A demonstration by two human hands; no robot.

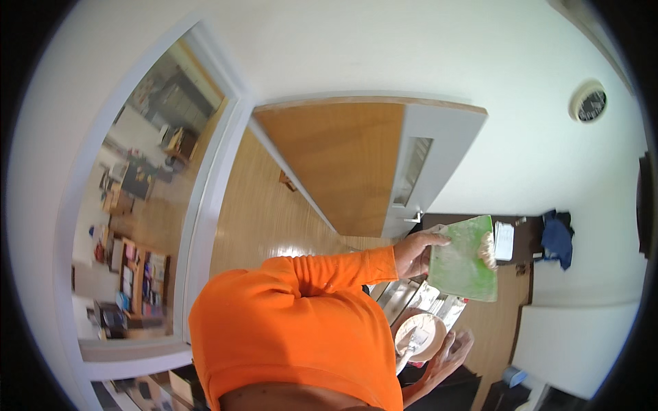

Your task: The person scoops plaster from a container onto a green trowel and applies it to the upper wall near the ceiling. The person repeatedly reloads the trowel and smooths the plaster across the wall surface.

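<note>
My left hand (413, 255) grips the near edge of a flat green board (460, 264), thumb on top, and holds it up tilted. The board's face is smeared with pale powder, and a whitish, lumpy mass (487, 251) clings to its right edge. Below it, my right hand (449, 356) is open and holds nothing, its fingers stretched and dusted white. Beside that hand is a round cream bowl (436, 329) with white residue inside. A white-coated tool (409, 349) lies in the bowl; its exact kind I cannot make out.
Under the bowl are pale, stained sheets (426, 296) on a work surface. Behind the board stands a dark table (439, 220) with a white pad (504, 241), and blue cloth (556, 238) hangs nearby. An open door (336, 164) and a large window frame (229, 130) are further off.
</note>
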